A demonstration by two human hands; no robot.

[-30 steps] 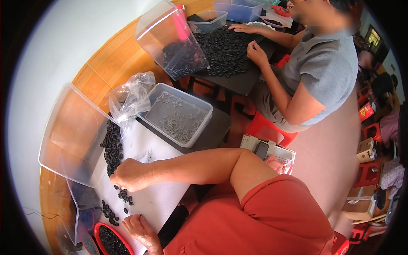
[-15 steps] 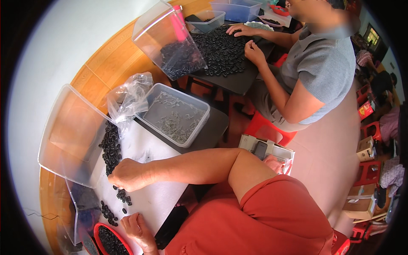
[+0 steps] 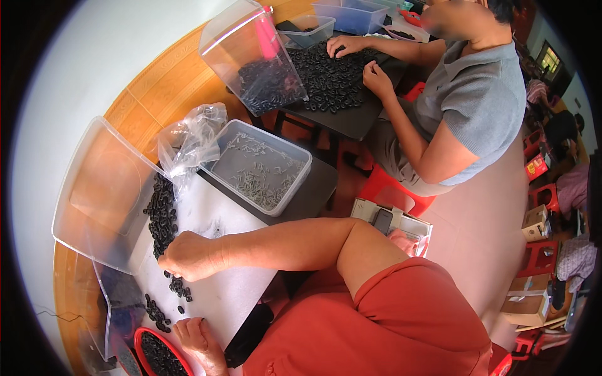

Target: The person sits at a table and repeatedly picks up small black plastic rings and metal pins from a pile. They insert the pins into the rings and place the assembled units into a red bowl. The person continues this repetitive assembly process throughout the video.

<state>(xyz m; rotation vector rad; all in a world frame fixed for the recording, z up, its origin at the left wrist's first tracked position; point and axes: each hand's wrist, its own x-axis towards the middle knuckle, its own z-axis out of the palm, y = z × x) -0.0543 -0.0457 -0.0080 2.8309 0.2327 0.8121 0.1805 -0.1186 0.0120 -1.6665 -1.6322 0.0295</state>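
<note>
My right hand (image 3: 188, 255) is closed over the lower end of a long pile of small black oval pieces (image 3: 162, 216) on a white work surface. Its fingertips point down among the pieces, and what they hold is hidden. Lower in the view, my left hand (image 3: 199, 341) has its fingers bent inward, close to a red-rimmed bowl (image 3: 139, 335) full of black pieces. Whatever the left fingers pinch is too small to make out. Between the hands lies a small cluster of black pieces (image 3: 157, 313), with a single piece (image 3: 181, 309) beside it.
A clear tub (image 3: 301, 164) of small pale slivers stands beside a crumpled plastic bag (image 3: 191, 135). Large clear bins (image 3: 103, 194) line the wooden panel. Across from me, a person in a grey shirt (image 3: 483, 100) handles black pieces on a dark table (image 3: 351, 125). An open box (image 3: 407, 222) holds a phone.
The view has shifted slightly. My left hand has moved a little to the left; my right hand stays at the pile. The other person's farther hand has moved left over their pieces.
</note>
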